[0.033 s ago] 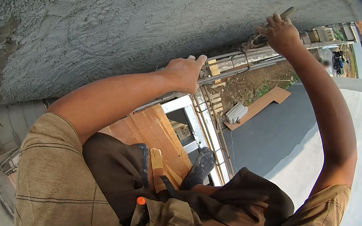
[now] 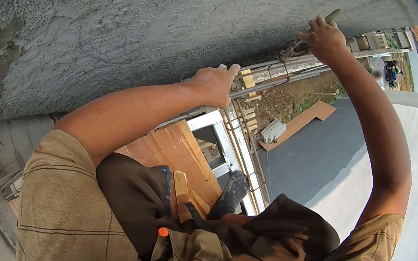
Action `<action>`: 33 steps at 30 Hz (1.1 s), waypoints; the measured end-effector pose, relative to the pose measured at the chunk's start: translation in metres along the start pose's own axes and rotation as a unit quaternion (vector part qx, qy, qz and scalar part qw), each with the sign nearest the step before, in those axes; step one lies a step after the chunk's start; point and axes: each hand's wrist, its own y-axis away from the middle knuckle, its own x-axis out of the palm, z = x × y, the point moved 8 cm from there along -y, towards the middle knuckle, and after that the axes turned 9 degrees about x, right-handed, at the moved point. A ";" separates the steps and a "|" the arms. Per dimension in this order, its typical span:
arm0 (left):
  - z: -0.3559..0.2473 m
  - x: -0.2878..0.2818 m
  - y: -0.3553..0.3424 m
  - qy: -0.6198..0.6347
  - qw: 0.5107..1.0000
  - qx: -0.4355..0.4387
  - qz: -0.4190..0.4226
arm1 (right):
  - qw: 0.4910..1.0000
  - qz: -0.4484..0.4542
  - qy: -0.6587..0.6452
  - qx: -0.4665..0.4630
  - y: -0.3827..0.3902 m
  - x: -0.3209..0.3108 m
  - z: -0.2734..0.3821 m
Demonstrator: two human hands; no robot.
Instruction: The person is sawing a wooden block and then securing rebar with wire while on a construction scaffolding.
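A broad wall of rough, damp-looking grey plaster (image 2: 143, 27) rises in front of me. My left hand (image 2: 213, 85) is closed close to its lower part, thumb pointing up. A small pale tip shows beside that thumb; the rest of what I grip is hidden by the hand. Farther right and higher, my right hand (image 2: 324, 39) is curled around a grey, round-ended piece (image 2: 334, 15) that sticks out past the fingers next to the plaster. Its full shape is hidden, so I cannot tell its kind.
My feet are by a wooden board (image 2: 165, 148) and a white frame (image 2: 237, 157). Rusty steel bars (image 2: 232, 120) run alongside. Far below lie bare soil, a brown sheet (image 2: 309, 119) and a grey surface (image 2: 303, 156). Grey blocks (image 2: 376, 41) line the far right.
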 end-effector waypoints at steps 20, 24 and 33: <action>-0.002 -0.003 0.002 -0.011 1.000 0.007 -0.009 | 0.984 0.130 0.121 0.009 0.008 -0.032 0.042; -0.003 -0.002 0.003 -0.012 1.000 0.005 -0.009 | 0.991 0.121 -0.056 -0.004 0.023 0.017 0.009; -0.010 0.000 0.004 -0.019 1.000 0.007 0.010 | 0.958 0.065 -0.271 0.064 0.066 0.082 0.003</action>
